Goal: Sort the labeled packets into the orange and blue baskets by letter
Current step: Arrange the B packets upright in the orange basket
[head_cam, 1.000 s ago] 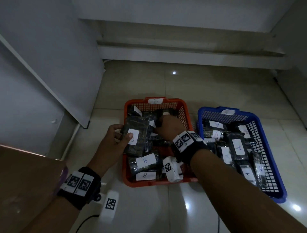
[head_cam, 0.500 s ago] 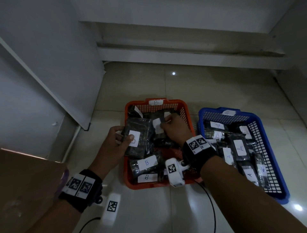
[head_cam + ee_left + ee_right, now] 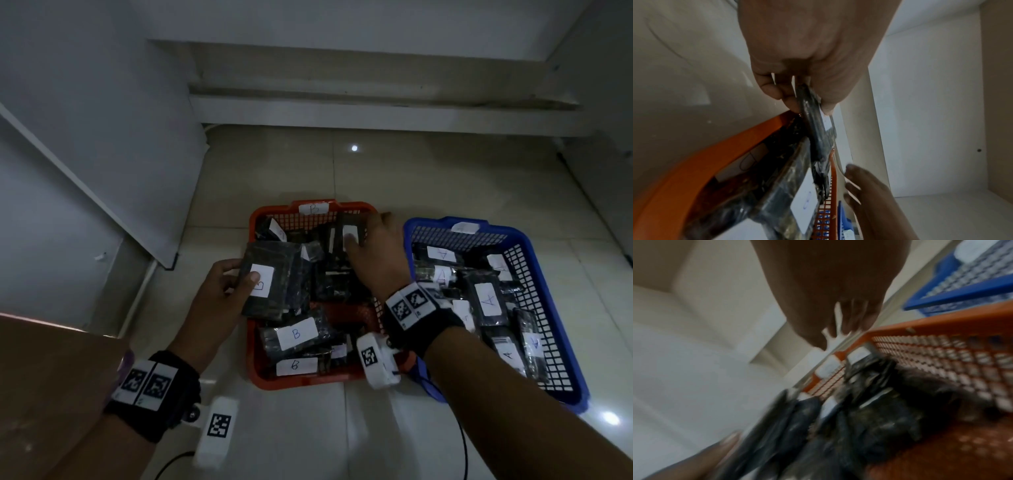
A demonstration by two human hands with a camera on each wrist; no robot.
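The orange basket [image 3: 308, 382] marked B sits on the floor, with the blue basket [image 3: 507, 231] marked A to its right. Both hold several dark packets with white labels. My left hand [image 3: 219, 294] grips a dark B packet [image 3: 270, 274] over the orange basket's left side, thumb on its label. The left wrist view shows that packet [image 3: 818, 129] pinched edge-on. My right hand [image 3: 376, 250] reaches to the orange basket's far end. Its fingers are spread and straight, its thumb on an upright packet's label [image 3: 347, 233]. The right wrist view is blurred; nothing shows between the fingers [image 3: 851, 316].
A brown cardboard box [image 3: 51, 394] stands at the lower left. A white panel [image 3: 102, 137] leans along the left, and a low wall ledge [image 3: 376, 113] runs behind the baskets. Tiled floor [image 3: 342, 171] lies between ledge and baskets. A wrist-camera cable [image 3: 462, 445] trails near me.
My right hand has moved from the middle of the orange basket to its far end, taking a labelled packet along. The left hand has kept hold of its B packet.
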